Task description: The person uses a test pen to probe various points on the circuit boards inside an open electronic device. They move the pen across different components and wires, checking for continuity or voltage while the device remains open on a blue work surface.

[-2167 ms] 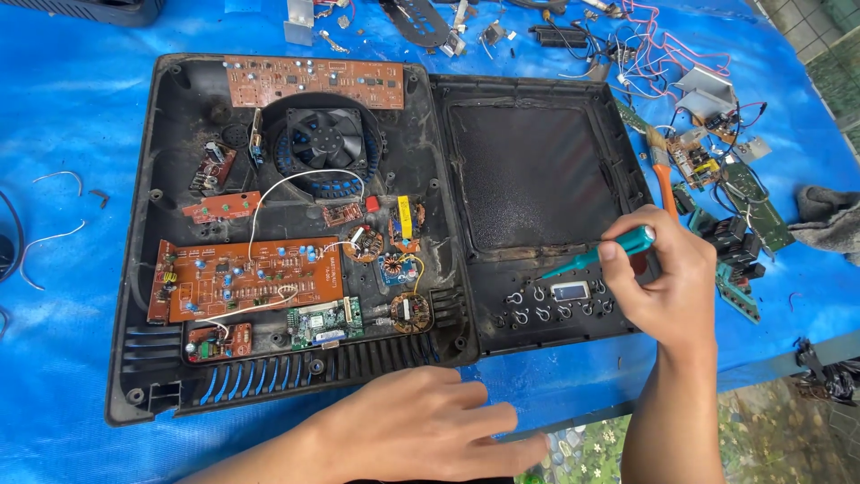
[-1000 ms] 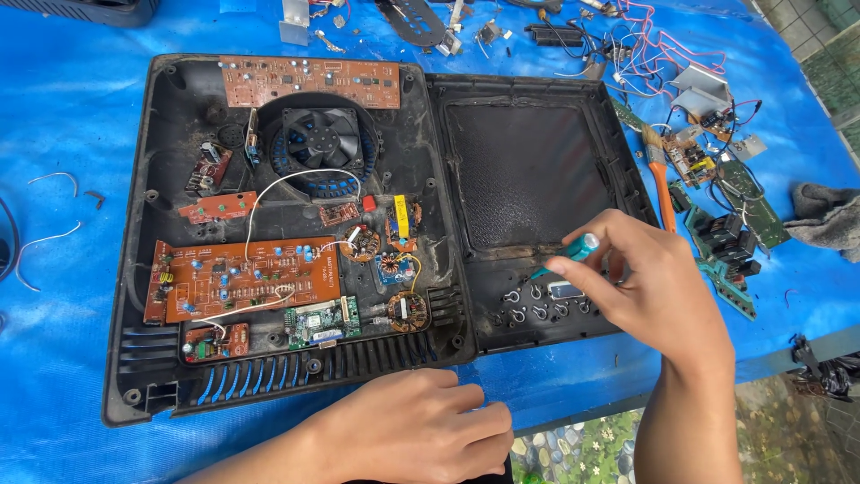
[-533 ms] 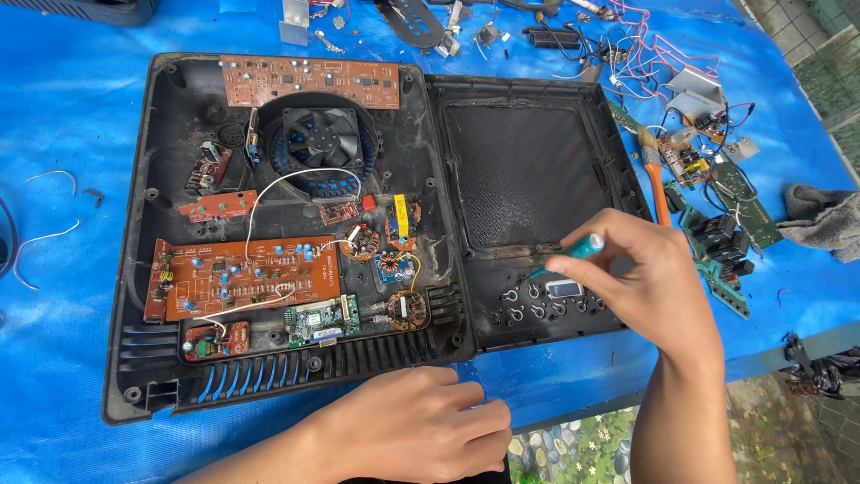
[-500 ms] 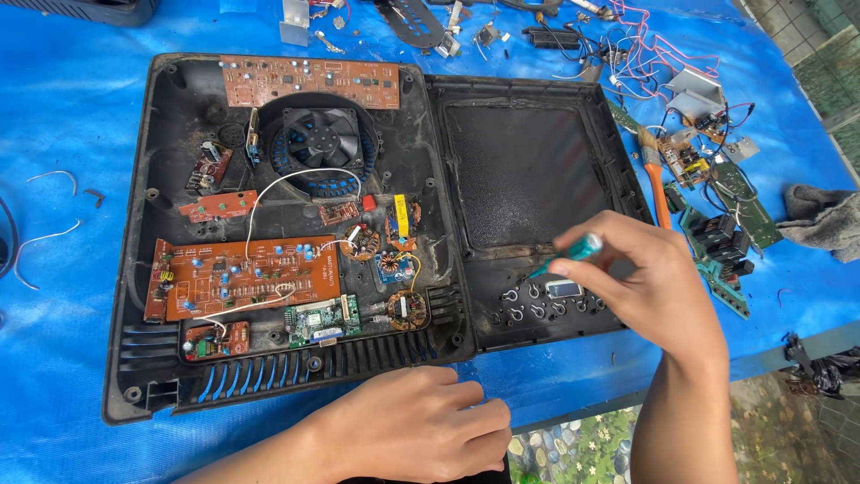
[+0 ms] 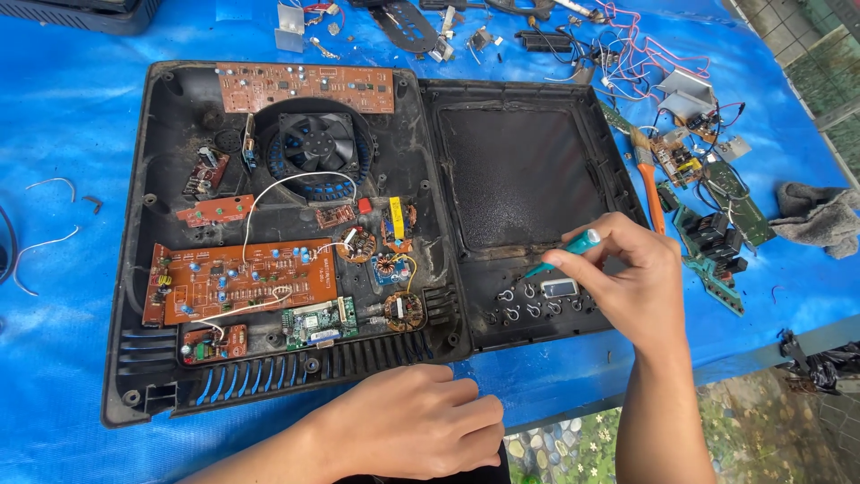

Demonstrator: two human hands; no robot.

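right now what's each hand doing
Left hand: loosely curled, resting at the black casing edge, holding nothing.
Right hand: closed on a teal screwdriver.

One small screen only: a narrow rectangular display window, pale grey with a lighter frame, set in the control strip at the bottom of the right-hand black panel, among the round button contacts, just left of the right hand. A small white rectangular label sits on the green module near the lower edge of the left black shell. No packages or signs visible.
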